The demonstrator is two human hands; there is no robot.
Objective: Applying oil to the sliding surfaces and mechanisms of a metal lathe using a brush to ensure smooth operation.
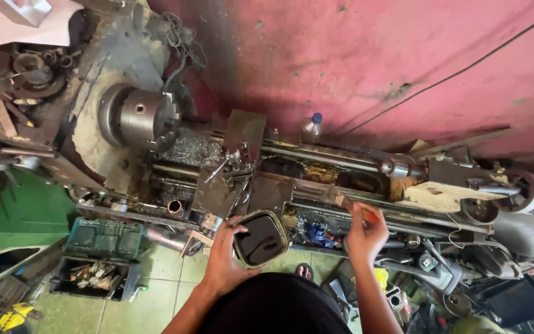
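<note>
My left hand (222, 260) grips the rim of a small, rounded-rectangular tin (261, 238) filled with dark liquid, held in front of the lathe carriage (230, 185). Further right, my right hand (366, 234) is shut on a paint brush (348, 204). Its bristle end rests on the lathe bed rail (316, 188). The brush handle is mostly hidden in my fingers. The hands are about a hand's width apart, both low against the front of the machine.
The steel chuck (143, 117) sits at the left and the tailstock (403, 168) with a handwheel (523, 192) at the right. A plastic bottle (310, 127) stands against the pink wall. A green toolbox (103, 238) and parts tray (91, 276) lie on the floor.
</note>
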